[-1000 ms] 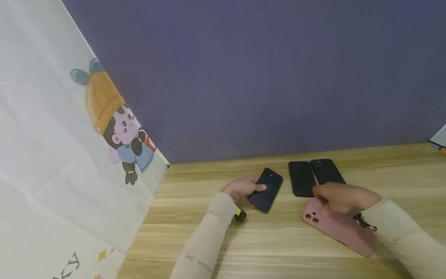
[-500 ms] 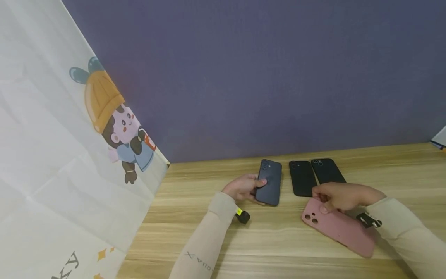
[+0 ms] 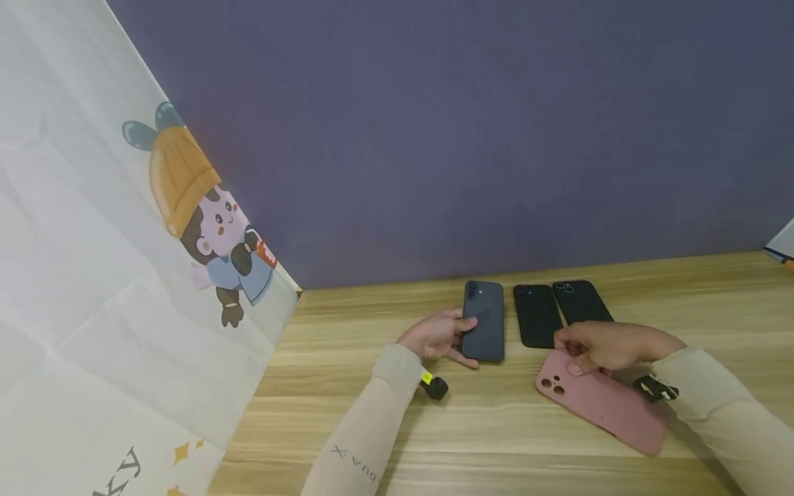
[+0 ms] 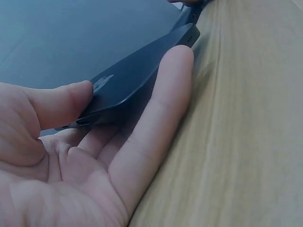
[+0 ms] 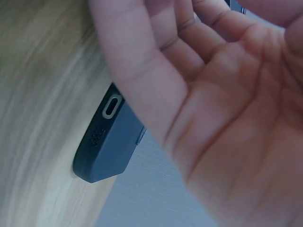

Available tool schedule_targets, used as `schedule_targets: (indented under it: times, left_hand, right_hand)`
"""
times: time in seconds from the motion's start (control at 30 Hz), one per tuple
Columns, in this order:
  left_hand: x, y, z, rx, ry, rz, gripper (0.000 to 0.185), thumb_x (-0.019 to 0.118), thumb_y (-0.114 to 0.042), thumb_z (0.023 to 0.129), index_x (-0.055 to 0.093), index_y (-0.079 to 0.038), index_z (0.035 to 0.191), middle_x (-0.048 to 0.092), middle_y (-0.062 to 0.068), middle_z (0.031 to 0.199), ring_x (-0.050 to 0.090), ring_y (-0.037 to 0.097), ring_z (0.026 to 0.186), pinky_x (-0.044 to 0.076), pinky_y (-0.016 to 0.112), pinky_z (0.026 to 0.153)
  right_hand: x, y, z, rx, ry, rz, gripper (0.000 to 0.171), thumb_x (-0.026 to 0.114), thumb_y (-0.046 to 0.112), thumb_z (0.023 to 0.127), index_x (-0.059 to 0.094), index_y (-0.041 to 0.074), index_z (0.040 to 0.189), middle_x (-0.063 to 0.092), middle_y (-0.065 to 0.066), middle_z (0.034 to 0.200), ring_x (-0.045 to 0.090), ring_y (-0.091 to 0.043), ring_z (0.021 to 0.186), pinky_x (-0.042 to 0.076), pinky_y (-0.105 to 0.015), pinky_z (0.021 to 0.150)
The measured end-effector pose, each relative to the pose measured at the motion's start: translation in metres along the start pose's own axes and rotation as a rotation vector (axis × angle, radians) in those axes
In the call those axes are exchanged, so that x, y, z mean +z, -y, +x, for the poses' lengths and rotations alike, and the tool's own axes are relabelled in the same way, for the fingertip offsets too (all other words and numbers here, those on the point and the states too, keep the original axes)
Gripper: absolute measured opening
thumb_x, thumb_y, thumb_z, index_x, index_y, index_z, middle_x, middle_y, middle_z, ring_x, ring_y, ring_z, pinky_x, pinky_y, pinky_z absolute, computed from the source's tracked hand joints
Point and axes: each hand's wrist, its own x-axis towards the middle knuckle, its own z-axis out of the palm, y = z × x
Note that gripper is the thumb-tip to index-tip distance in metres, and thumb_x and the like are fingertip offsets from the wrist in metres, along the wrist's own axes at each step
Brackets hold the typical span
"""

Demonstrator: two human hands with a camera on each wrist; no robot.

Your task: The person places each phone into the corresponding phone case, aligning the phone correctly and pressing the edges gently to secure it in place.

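The left hand (image 3: 437, 337) holds a dark phone (image 3: 484, 320) that lies flat on the bench (image 3: 496, 441), near the purple wall (image 3: 465, 138). The thumb is on top of the phone and the fingers (image 4: 156, 118) are bent under its near edge, so the hand pinches it at the side.

The right hand (image 3: 604, 346) rests on the top end of a pink case (image 3: 602, 403), which lies flat on the bench too. Its thumb presses on the case, and its fingers are loose and partly bent. It does not seem to grip the case.

Two black cases (image 3: 558, 313) lie side by side between the phone and the pink case.

The phone looks stiff, smooth and a bit heavy. It could slip or crack if dropped, so the long sides are the best place to hold it. The pink case looks light and bendy, and easy to lift by an edge.

A white cloth (image 3: 93, 275) with a cartoon hangs on the left.
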Motion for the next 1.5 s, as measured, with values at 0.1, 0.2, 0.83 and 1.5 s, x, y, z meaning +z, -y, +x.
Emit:
schedule_targets:
  times: [0.1,0.2,0.83,1.5]
  left_hand:
    - [-0.0011,0.0004,-0.0008,0.004,0.013,0.001,0.045,0.049,-0.024,0.109,0.045,-0.020,0.153,0.061,0.018,0.140,0.060,0.041,0.128,0.058,0.059,0.091]
    - [-0.0023,0.0007,-0.0009,0.010,0.026,0.005,0.044,0.048,-0.023,0.110,0.045,-0.019,0.153,0.059,0.019,0.141,0.059,0.042,0.130,0.057,0.060,0.093]
    - [-0.0060,0.0028,0.0038,0.007,0.049,-0.001,0.043,0.048,-0.023,0.109,0.048,-0.018,0.152,0.060,0.019,0.141,0.059,0.043,0.129,0.056,0.061,0.094]
    - [-0.0056,0.0021,0.0030,0.002,0.060,-0.006,0.043,0.047,-0.024,0.110,0.047,-0.018,0.152,0.060,0.020,0.140,0.059,0.042,0.129,0.056,0.060,0.094]
  right_hand:
    - [-0.0009,-0.0003,0.0008,-0.027,0.012,0.020,0.023,0.067,0.020,0.097,0.049,0.007,0.090,0.043,0.003,0.076,0.042,-0.005,0.059,0.038,-0.020,0.050]
    - [-0.0014,-0.0008,0.0015,-0.054,0.020,0.026,0.023,0.066,0.021,0.097,0.050,0.006,0.090,0.043,0.003,0.076,0.043,-0.004,0.060,0.039,-0.019,0.050]
    - [-0.0055,0.0001,0.0006,-0.212,0.028,0.097,0.018,0.060,0.018,0.102,0.054,0.003,0.095,0.048,0.004,0.081,0.048,-0.001,0.066,0.047,-0.024,0.051]
    - [-0.0037,-0.0002,0.0089,-0.325,-0.056,0.101,0.003,0.056,0.008,0.104,0.057,0.006,0.101,0.053,-0.012,0.079,0.051,-0.011,0.063,0.049,-0.029,0.052]
